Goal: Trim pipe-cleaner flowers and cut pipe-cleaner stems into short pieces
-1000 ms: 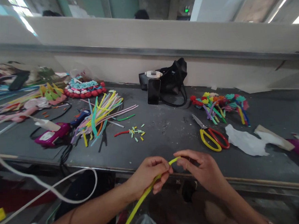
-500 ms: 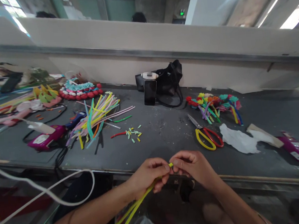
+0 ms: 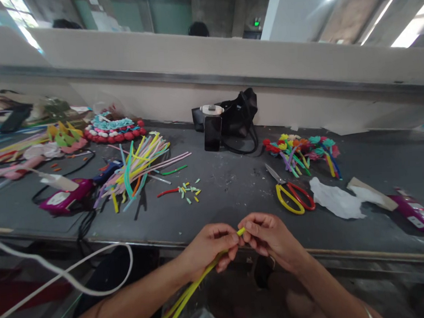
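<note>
Just over the table's front edge, my left hand [image 3: 211, 246] pinches yellow pipe cleaners [image 3: 188, 294], whose long ends trail down and to the left. My right hand [image 3: 271, 236] meets it fingertip to fingertip, closed on the short yellow end that shows between the two thumbs. How that end is bent or joined is too small to tell. Scissors [image 3: 289, 196] with one yellow and one red handle lie on the table beyond my right hand. Short cut pieces [image 3: 190, 191] in pale green and yellow lie farther off to the left, beside a red strip [image 3: 167, 192].
A bundle of coloured pipe cleaners [image 3: 140, 169] lies left, near a purple hot-glue gun [image 3: 67, 195]. Colourful flowers [image 3: 302, 150], white tissue [image 3: 336, 198] and another purple tool [image 3: 419, 212] are right. A phone [image 3: 212, 133] leans before a black bag [image 3: 240, 123]. A white cable [image 3: 79, 282] loops lower left.
A little more of the yellow end shows between my fingertips, and my right hand has shifted slightly. Both hands keep their hold; the table's things stay put while the view shifts slightly.
</note>
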Available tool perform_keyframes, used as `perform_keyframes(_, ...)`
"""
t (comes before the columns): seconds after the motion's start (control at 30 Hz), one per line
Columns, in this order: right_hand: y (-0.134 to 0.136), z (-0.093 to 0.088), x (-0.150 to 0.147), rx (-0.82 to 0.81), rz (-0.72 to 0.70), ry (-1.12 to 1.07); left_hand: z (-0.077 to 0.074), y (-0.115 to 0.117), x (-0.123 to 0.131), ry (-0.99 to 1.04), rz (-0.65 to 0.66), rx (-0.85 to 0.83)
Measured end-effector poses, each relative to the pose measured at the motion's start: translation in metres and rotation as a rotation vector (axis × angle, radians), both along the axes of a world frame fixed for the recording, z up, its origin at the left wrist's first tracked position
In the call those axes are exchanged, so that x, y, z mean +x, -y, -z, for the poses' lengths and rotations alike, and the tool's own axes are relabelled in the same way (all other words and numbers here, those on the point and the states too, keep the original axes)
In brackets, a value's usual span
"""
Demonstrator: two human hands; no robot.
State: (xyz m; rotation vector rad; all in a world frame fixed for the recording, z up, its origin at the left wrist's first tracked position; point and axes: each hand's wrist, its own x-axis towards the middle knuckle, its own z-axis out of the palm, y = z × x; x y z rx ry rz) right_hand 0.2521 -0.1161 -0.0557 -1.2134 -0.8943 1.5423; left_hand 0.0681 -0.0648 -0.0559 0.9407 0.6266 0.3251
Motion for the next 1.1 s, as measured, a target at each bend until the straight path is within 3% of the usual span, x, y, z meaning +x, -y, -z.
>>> perform_keyframes(0.33, 0.0, 0.0, -0.003, -0.039, -0.009, -0.06, 0.001, 0.0, 0.003, -0.003, -0.001, 0.019)
perform_keyframes(0.47, 0.002, -0.005, 0.003, -0.009, -0.046, 0.021, -0.002, 0.0, 0.001, -0.015, -0.001, 0.021)
perform_keyframes(0.57, 0.0, -0.009, 0.035, 0.094, 0.065, 0.325, -0.003, -0.005, -0.002, -0.003, -0.017, 0.018)
perform_keyframes(0.67, -0.006, -0.004, 0.088, 0.202, 0.434, 1.08, -0.001, -0.01, -0.006, 0.021, -0.063, -0.003)
perform_keyframes(0.73, -0.01, 0.005, 0.119, 0.155, 0.407, 1.528, 0.0, -0.014, -0.007, 0.044, -0.08, -0.018)
perform_keyframes(0.8, -0.013, 0.015, 0.139, 0.103, 0.342, 1.618, 0.0, -0.016, -0.008, 0.068, -0.092, -0.035)
perform_keyframes(0.9, -0.016, 0.023, 0.146, 0.043, 0.254, 1.617, -0.002, -0.019, -0.008, 0.1, -0.102, -0.054)
perform_keyframes(1.1, -0.018, 0.014, 0.132, -0.115, 0.204, 1.588, -0.006, -0.027, -0.009, 0.12, -0.103, -0.117)
